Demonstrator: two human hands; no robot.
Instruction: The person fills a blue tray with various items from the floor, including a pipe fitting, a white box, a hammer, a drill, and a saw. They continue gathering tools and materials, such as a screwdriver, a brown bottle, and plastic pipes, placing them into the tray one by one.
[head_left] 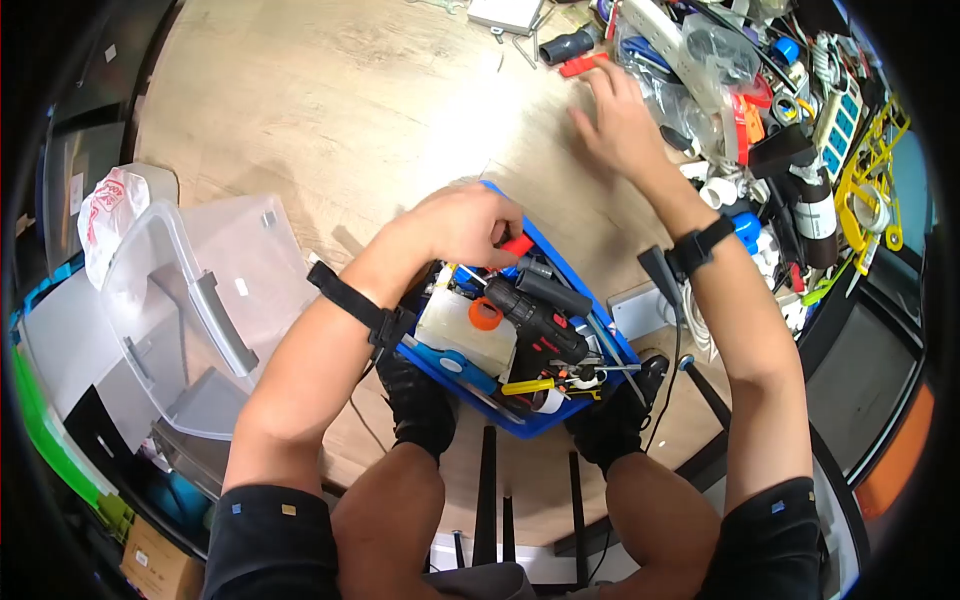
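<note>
My left hand (468,228) is over the far left side of a blue bin (563,262), its fingers curled around a small red piece (517,246). Inside the bin lie a black cordless drill (538,320), a dark cylindrical piece (553,293), an orange ring (486,314), a blue-handled tool (450,362) and a yellow-handled screwdriver (528,386). Stretched out to the upper right, my right hand (622,120) has its thumb apart from the other fingers. Its fingertips are right at a flat red piece (582,66) on the floor, beside a dark short tube (566,47).
A heap at the right holds a white power strip (655,35), clear plastic bags (718,52), a dark bottle (815,215) and yellow tools (868,205). A clear plastic box (165,310) stands at the left, near a white bag (112,215). Black stool legs (487,490) are below.
</note>
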